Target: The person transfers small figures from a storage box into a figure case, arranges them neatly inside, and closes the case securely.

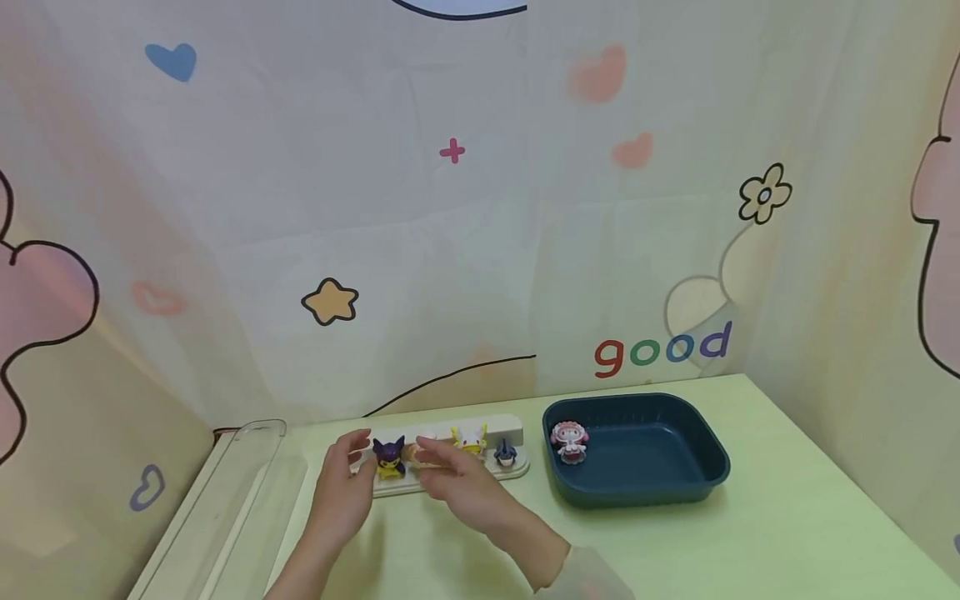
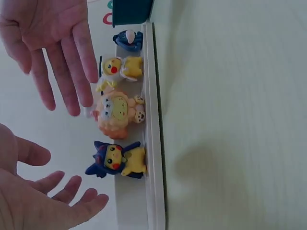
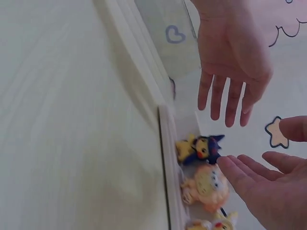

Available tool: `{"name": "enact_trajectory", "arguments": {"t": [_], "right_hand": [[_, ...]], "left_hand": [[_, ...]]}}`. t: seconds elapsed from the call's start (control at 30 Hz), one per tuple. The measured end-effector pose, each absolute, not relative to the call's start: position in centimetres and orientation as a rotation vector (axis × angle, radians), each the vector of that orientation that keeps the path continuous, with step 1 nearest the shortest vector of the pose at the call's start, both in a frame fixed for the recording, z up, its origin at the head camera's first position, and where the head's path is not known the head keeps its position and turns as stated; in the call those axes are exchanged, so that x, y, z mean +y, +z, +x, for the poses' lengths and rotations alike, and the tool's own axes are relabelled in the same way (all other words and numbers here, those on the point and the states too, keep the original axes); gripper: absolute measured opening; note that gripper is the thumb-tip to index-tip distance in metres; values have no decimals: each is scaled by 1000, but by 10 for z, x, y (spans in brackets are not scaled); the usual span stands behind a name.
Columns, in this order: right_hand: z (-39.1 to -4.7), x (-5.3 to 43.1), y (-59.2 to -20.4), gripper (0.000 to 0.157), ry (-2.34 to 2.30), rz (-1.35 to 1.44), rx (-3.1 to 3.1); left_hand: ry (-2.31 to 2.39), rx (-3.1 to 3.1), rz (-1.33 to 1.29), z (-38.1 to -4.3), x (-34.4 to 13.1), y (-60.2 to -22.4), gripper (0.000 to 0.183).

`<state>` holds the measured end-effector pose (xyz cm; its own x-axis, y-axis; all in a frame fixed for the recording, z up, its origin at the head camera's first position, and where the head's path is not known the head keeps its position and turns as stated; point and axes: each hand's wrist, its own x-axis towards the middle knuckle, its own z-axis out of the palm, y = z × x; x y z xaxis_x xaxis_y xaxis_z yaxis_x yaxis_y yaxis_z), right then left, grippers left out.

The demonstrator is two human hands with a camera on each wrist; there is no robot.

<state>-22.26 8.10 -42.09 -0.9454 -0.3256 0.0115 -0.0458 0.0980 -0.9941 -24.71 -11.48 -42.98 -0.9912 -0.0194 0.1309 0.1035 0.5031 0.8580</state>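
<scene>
A pale cloth backdrop closes in the back and both sides, printed with hearts, a star, a flower and the word "good". Below it spreads the light green table. Along the table's left side lies a clear plastic cover, its long axis running from near to far. A dark blue tray sits to the right, longer from left to right. Just left of it, near the back, the white stand stretches sideways, its long axis roughly parallel to the back cloth.

The left hand and right hand hover at the stand, palms facing each other, fingers apart and loosely bent; both hold nothing. A pale sleeve covers the right forearm.

On the stand, the figurines make a row. The peach-maned figurine stands upright, facing forward, as does the purple-hooded figurine to its left, between the hands. In the tray's left end, the pink figurine has its head toward the back. Right of the peach one stands the white-and-yellow figurine, then the small dark blue figurine.
</scene>
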Motion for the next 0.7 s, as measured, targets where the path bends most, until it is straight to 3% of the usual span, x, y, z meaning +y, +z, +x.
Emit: {"name": "enact_trajectory", "arguments": {"t": [0.33,0.7], "right_hand": [[-227,45,-443,89,-1889,-333,2154],[-233,33,-452,98,-1777,-363,2209]], "left_hand": [[-1537,-2696,-15,-255,-119,-449,52],[-1515,-2766,-30,-265,-126,-462,51]]}}
